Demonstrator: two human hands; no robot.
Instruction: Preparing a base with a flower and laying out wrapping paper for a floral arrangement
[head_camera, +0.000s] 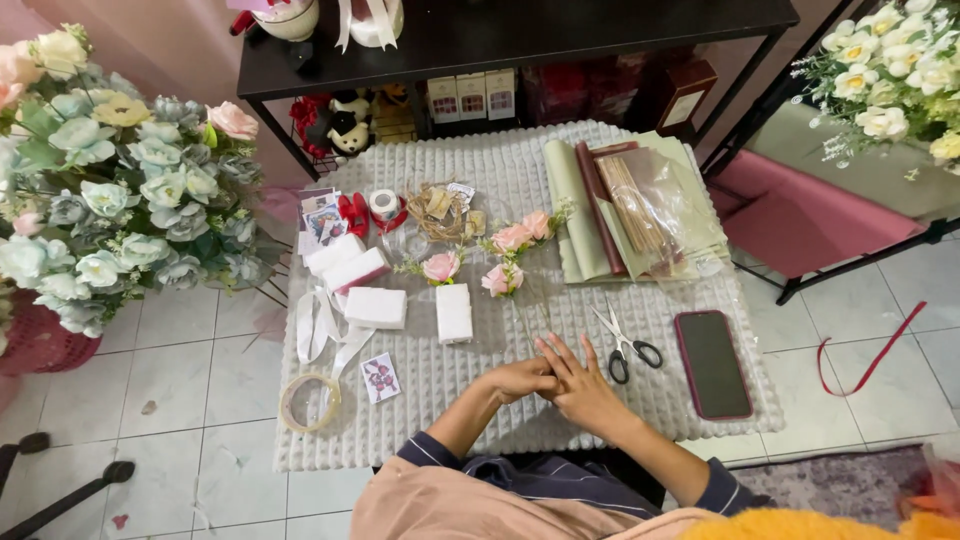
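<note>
A dark phone (712, 362) lies face up near the right edge of the white textured mat (480, 430). Rolled sheets of wrapping paper (590, 205) sit at the far right corner (a clear bag of sticks on top). A tape roll (309, 402) rests at the near left corner.

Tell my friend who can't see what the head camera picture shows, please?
A person's left hand and right hand rest together on a white bumpy mat on the floor, holding nothing. Near them lie scissors, a dark phone, pink flowers, white blocks and a tape roll. Big bunches of flowers stand at the sides.
</note>
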